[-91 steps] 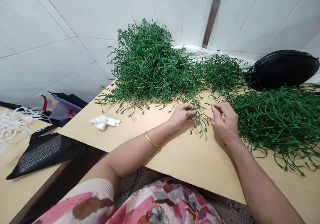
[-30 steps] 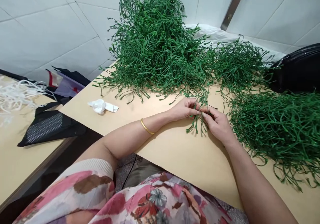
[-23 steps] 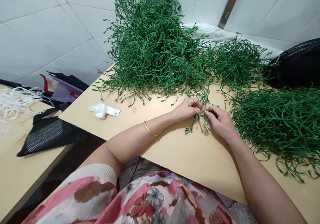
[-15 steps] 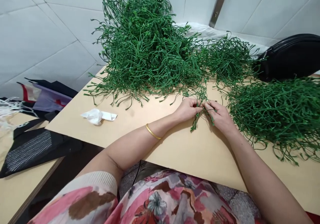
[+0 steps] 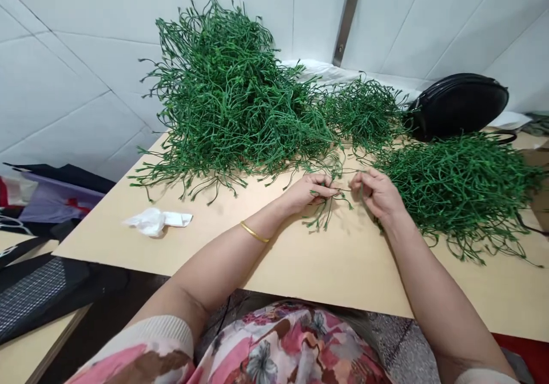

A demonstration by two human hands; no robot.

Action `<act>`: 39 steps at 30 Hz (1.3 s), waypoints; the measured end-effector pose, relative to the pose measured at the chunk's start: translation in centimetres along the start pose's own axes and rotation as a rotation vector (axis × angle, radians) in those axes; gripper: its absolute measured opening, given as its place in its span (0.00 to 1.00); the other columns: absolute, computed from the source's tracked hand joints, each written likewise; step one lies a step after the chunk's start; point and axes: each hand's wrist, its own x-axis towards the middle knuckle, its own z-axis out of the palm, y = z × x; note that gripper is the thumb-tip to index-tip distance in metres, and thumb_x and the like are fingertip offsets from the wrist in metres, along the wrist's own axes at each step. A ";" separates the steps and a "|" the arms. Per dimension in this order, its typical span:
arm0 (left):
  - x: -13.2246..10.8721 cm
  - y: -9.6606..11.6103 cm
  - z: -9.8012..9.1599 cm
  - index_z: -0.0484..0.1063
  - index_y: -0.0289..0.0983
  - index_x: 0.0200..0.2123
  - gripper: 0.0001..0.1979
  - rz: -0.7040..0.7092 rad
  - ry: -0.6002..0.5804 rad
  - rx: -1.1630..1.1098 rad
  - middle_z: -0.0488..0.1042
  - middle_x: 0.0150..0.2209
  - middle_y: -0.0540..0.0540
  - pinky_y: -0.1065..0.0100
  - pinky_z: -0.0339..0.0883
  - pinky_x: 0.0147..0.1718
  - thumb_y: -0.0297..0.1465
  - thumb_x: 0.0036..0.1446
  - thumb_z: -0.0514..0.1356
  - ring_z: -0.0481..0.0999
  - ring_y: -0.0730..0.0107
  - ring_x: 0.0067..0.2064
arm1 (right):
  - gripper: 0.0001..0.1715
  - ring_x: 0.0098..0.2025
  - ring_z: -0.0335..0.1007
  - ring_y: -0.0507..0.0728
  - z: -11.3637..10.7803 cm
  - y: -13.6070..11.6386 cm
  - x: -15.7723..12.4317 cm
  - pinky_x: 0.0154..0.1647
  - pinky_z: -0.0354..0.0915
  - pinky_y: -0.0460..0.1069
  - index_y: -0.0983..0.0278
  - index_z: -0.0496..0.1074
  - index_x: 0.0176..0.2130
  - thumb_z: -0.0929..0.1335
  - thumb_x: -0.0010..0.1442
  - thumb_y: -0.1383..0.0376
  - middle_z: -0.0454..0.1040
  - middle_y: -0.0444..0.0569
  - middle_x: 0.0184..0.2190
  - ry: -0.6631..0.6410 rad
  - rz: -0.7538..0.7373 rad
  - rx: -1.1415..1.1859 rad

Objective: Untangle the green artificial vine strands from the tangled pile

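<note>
Thin green cords with small knobbed ends point(image 5: 321, 215) are pinched between the fingers of my left hand point(image 5: 311, 194), their tips hanging down over the tabletop. My right hand point(image 5: 377, 192) is a short way to the right, its thumb and fingers closed on a green cord that is partly hidden by the fingers. Behind my hands rises a tall tangled pile of the same green cords point(image 5: 231, 98). Joined to it on the right is a smaller clump point(image 5: 362, 112). Close beside my right forearm lies another wide heap of cords point(image 5: 463, 190).
A crumpled white tissue point(image 5: 152, 221) lies on the pale tabletop point(image 5: 206, 241) at left. A black zipped bag point(image 5: 458, 104) stands at the back right by the tiled wall. Dark and purple fabric items point(image 5: 64, 192) sit left of the table, near a black mesh piece point(image 5: 38, 292).
My hands have drawn apart, the right one moving away from the cords in the left. The whole view has shifted a little, bringing more of the bag into sight.
</note>
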 end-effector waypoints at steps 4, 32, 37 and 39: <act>0.3 -0.2 -0.3 0.61 0.33 0.18 0.14 0.025 0.014 0.004 0.60 0.16 0.55 0.76 0.42 0.17 0.30 0.37 0.66 0.53 0.86 0.16 | 0.18 0.23 0.59 0.49 -0.9 0.1 0.3 0.29 0.62 0.49 0.62 0.63 0.24 0.70 0.46 0.53 0.62 0.41 0.20 0.022 0.063 0.069; 0.6 -1.0 0.8 0.65 0.32 0.21 0.03 0.052 0.125 0.154 0.64 0.16 0.54 0.76 0.57 0.19 0.21 0.43 0.56 0.64 0.82 0.17 | 0.14 0.38 0.72 0.55 1.3 0.7 -1.2 0.40 0.66 0.49 0.64 0.76 0.38 0.66 0.54 0.62 0.78 0.49 0.37 -0.091 -0.225 -0.552; 0.5 -1.5 1.4 0.64 0.33 0.20 0.06 0.052 0.170 0.297 0.63 0.14 0.54 0.77 0.58 0.17 0.19 0.45 0.54 0.64 0.81 0.16 | 0.13 0.37 0.71 0.55 1.1 0.2 -1.5 0.39 0.64 0.49 0.63 0.77 0.34 0.64 0.54 0.65 0.77 0.49 0.34 -0.109 -0.291 -0.711; 0.4 -1.5 1.7 0.64 0.33 0.20 0.06 0.043 0.190 0.327 0.63 0.13 0.54 0.77 0.57 0.16 0.20 0.45 0.54 0.63 0.81 0.15 | 0.12 0.34 0.70 0.55 1.0 0.1 -1.5 0.37 0.63 0.49 0.63 0.77 0.33 0.64 0.54 0.65 0.76 0.49 0.32 -0.089 -0.296 -0.726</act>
